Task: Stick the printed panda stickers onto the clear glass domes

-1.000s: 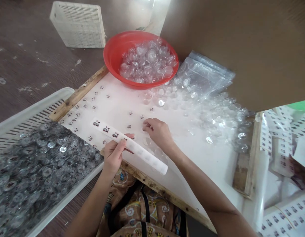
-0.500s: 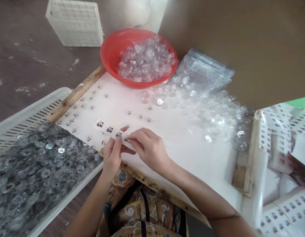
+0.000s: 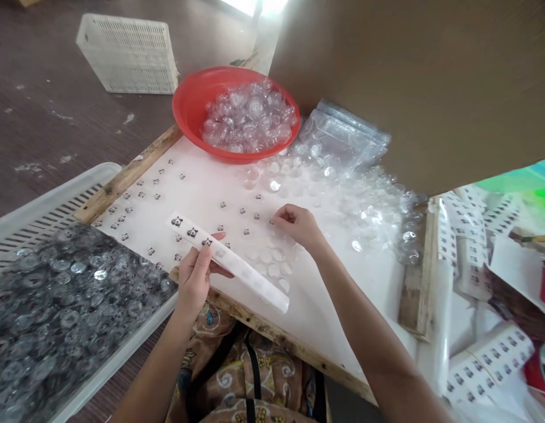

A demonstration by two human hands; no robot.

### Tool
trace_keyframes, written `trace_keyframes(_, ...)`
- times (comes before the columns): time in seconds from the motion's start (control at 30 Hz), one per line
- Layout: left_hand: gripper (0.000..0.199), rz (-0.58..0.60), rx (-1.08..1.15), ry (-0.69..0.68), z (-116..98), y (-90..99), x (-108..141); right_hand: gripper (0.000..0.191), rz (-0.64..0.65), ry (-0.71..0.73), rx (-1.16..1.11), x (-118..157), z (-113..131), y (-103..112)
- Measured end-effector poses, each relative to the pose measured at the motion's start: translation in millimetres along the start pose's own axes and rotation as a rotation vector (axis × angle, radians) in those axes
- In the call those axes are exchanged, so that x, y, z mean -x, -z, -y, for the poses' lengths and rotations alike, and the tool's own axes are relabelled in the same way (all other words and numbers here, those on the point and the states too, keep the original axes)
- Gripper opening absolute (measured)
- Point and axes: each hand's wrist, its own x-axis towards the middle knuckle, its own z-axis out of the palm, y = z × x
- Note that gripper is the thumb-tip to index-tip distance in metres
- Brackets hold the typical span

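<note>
A long white sticker strip (image 3: 250, 274) with a few small dark printed figures at its left part is pinched in my left hand (image 3: 198, 271), over the near side of the white board (image 3: 329, 305). My right hand (image 3: 296, 226) is at the middle of the board, thumb and forefinger pressed together on a small printed sticker low at the surface. Small clear discs (image 3: 274, 269) lie between my hands. More printed figures (image 3: 156, 196) are spread over the board's left part.
A red basin (image 3: 188, 111) holds clear domed pieces. Beside it lie a plastic bag (image 3: 347, 138) and loose clear pieces. A white tray (image 3: 109, 170) of clear pieces stands left, a white basket (image 3: 131, 56) behind. Sticker sheets (image 3: 488, 364) lie right.
My right hand has moved away from the strip, right and up to the board's middle. The strip's full length now shows in my left hand. The view has shifted slightly.
</note>
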Motion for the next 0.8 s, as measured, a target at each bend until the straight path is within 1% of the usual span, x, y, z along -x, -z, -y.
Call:
trace_keyframes(0.13, 0.041, 0.015, -0.006, -0.004, 0, 0.2, 0, 0.008, -0.032, 0.011, 0.160, 1, 2, -9)
trace_keyframes(0.23, 0.041, 0.006, -0.009, 0.004, 0, -0.1, 0, 0.006, -0.102, 0.102, 0.272, -1, 1, -14)
trace_keyframes(0.3, 0.040, -0.004, -0.015, 0.013, 1, 0.1, 0, 0.006, -0.137, 0.147, 0.297, -6, -2, -15)
trace_keyframes(0.33, 0.039, -0.009, -0.019, 0.021, 1, 0.3, 0, 0.007, -0.141, 0.146, 0.293, -8, -3, -14)
trace_keyframes(0.4, 0.040, -0.009, -0.029, 0.045, 2, 0.8, 1, 0.017, -0.140, 0.119, 0.292, -11, -3, -13)
trace_keyframes(0.47, 0.042, 0.004, -0.037, 0.074, 3, 1.3, 2, 0.023, -0.161, 0.108, 0.327, -9, 3, -12)
trace_keyframes(0.53, 0.044, 0.027, -0.047, 0.093, 3, 1.5, 2, 0.021, -0.197, 0.153, 0.339, 0, 18, -15)
trace_keyframes(0.57, 0.045, 0.039, -0.061, 0.101, 2, 1.5, 1, 0.020, -0.193, 0.189, 0.303, 7, 28, -18)
trace_keyframes(0.6, 0.045, 0.050, -0.082, 0.107, 2, 1.5, 1, 0.019, -0.169, 0.232, 0.238, 14, 39, -23)
trace_keyframes(0.67, 0.043, 0.068, -0.148, 0.116, 0, 1.6, 1, 0.015, -0.007, 0.298, 0.047, 31, 62, -35)
trace_keyframes(0.7, 0.041, 0.076, -0.185, 0.121, 0, 1.6, 1, 0.012, 0.073, 0.331, -0.015, 38, 73, -42)
trace_keyframes(0.73, 0.039, 0.083, -0.212, 0.123, -1, 1.5, 1, 0.008, 0.124, 0.359, -0.043, 44, 81, -49)
trace_keyframes(0.8, 0.035, 0.101, -0.224, 0.113, -4, 0.9, 1, 0.002, 0.135, 0.407, -0.031, 52, 91, -60)
